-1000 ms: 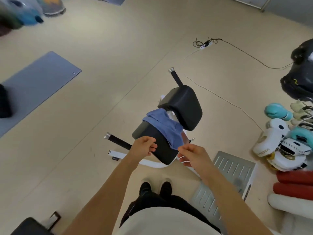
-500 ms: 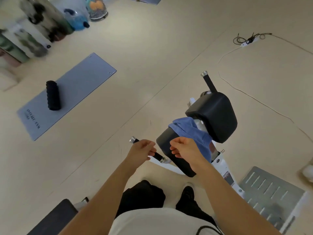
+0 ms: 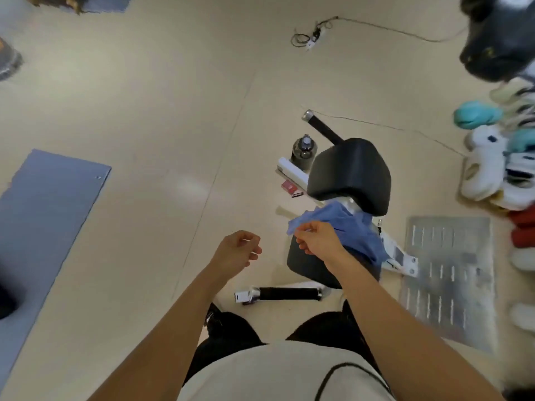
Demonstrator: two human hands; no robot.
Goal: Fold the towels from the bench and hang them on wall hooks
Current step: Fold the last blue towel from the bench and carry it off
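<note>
The task looks barely begun: the blue towel [image 3: 344,230] lies rumpled on the tabletop [image 3: 307,261], its corner pinched by the right hand [image 3: 317,240], while the left hand [image 3: 237,251] hangs loosely curled, holding nothing, just beside it; no folding or hanging yet

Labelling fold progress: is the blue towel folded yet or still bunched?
Still bunched. The blue towel lies crumpled over the bench seat, with the right hand pinching its near corner; no flat fold edges show.
</note>
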